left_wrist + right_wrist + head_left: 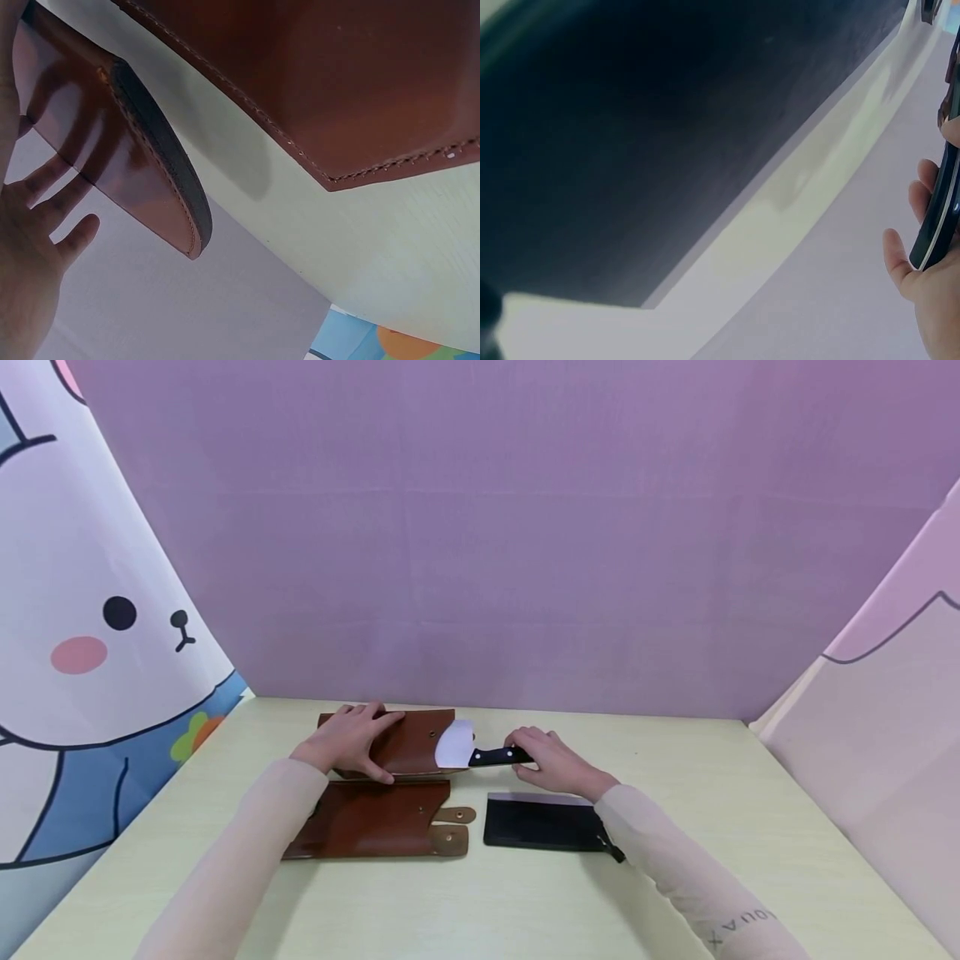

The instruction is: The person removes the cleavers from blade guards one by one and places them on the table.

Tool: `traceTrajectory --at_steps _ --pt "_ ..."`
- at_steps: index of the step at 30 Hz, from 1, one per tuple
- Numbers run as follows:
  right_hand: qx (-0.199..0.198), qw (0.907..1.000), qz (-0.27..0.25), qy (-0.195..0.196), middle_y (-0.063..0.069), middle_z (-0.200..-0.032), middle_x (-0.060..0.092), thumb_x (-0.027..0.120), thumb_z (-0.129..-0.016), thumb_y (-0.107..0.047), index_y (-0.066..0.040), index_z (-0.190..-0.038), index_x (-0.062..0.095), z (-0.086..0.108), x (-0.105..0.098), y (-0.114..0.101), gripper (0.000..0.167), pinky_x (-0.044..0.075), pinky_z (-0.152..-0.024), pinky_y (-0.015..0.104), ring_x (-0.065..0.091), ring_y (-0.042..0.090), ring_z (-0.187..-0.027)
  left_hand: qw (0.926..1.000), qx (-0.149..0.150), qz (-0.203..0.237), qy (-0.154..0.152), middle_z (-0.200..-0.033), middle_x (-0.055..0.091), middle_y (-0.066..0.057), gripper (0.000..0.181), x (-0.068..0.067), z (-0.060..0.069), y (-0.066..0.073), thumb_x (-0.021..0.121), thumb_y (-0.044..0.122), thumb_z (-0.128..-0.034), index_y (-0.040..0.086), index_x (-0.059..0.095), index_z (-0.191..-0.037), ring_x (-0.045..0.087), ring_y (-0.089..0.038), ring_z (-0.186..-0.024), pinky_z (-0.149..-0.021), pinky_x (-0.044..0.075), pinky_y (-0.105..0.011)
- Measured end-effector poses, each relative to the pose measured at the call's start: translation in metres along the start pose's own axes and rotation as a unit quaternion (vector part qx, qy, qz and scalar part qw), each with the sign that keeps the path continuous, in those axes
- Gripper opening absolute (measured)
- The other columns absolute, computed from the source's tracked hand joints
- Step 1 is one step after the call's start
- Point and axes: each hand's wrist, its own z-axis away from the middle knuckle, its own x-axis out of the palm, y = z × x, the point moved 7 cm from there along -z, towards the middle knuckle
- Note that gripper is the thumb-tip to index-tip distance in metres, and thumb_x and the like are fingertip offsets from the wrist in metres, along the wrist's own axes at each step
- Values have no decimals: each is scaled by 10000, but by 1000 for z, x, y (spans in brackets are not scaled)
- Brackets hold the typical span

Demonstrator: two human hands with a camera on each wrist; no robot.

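My left hand (347,739) holds a brown leather knife sheath (412,742), thumb along its near edge and fingers over the far side. In the left wrist view, the fingers reflect in its glossy leather. A cleaver (454,745) sits partly inside the sheath, with some bright blade showing at the right-hand mouth. My right hand (551,762) grips the cleaver's black riveted handle (491,757), which also shows in the right wrist view. The rest of the blade is hidden in the leather.
A second brown sheath (375,818) with snap straps (450,839) lies nearer me. To its right, under my right forearm, is a black-bladed cleaver (536,825) with a pale edge. A purple backdrop (480,543) rises behind the table (465,910).
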Motion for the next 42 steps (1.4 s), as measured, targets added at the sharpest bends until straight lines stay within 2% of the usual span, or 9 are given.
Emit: traceTrajectory --at_steps 20,29,42 --pt "45 9999 -161 3 0 -995 582 626 -826 -148 -109 -1085 551 9 -7 5 272 354 -765 329 485 149 -918 10000 -1 -22 -12 -1232 450 -157 1054 0 1 -1 690 704 -566 167 357 -1410 492 -337 -1109 -977 339 -552" --pt "-73 9999 -82 43 -16 -986 561 631 -823 -134 -109 -1077 555 12 -7 7 266 345 -714 295 469 127 -880 10000 8 -50 19 -1240 446 -171 1048 -2 2 0 701 687 -570 156 363 -1407 498 -362 -1102 -960 353 -565" --pt "70 9999 -142 -19 -36 -980 557 611 -836 -161 -124 -1087 554 20 -7 15 260 332 -729 291 459 114 -864 10000 10 -5 26 -1248 443 -174 1040 -2 4 1 709 672 -578 151 361 -1408 497 -366 -1103 -961 351 -569"
